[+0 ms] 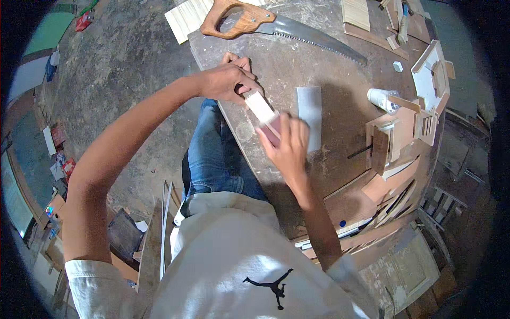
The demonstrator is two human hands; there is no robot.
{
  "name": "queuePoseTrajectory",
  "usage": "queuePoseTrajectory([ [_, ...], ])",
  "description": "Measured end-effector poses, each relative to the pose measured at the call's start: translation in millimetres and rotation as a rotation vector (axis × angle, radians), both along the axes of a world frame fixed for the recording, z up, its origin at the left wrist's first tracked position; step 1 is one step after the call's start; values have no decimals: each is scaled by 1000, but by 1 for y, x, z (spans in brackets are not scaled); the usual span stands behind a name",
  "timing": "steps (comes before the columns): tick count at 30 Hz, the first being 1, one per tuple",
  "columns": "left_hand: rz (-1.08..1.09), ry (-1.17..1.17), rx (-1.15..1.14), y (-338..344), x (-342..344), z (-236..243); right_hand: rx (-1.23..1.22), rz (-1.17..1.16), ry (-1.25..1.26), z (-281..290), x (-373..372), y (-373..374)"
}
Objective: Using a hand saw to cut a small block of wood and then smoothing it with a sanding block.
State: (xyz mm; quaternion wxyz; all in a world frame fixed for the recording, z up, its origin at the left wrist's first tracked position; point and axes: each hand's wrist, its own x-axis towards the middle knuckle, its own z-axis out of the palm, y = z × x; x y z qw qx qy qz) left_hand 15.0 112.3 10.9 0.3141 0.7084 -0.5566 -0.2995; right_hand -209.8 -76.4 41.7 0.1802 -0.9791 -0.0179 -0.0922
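Observation:
Near the table's left edge, my left hand (229,81) is closed on one end of a small pale wooden block (261,108). My right hand (289,144) pinches a folded reddish-brown piece of sandpaper (270,134), which touches the block's nearer end. Part of the sandpaper is hidden by my fingers. Just right of my right hand lies a whitish curved sheet (309,114), flat on the worn table (340,85). Beyond both hands rests a handsaw (297,33) with a wooden handle, its toothed edge toward me.
A white cup (382,100) lies tipped toward the right, beside wooden assemblies (393,138). A hammer (404,26) and a pale board (356,13) are at the far right. A small white cube (397,66) sits nearby. Wood strips (396,204) are piled at the near right.

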Motion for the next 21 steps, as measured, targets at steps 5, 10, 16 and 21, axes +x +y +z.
queuePoseTrajectory([
  [5, 3, -19, -49, -6, 1, -1, -13, -24, -83, -4, 41, 16],
  [10, -5, -16, -21, -2, 2, -3, 27, -18, -5, -2, 7, 6],
  [16, -36, -53, 26, -6, 3, 0, 31, -4, -87, -7, 52, 21],
  [21, -2, 4, 3, 0, -1, 5, 8, -5, 96, -3, -26, -8],
])
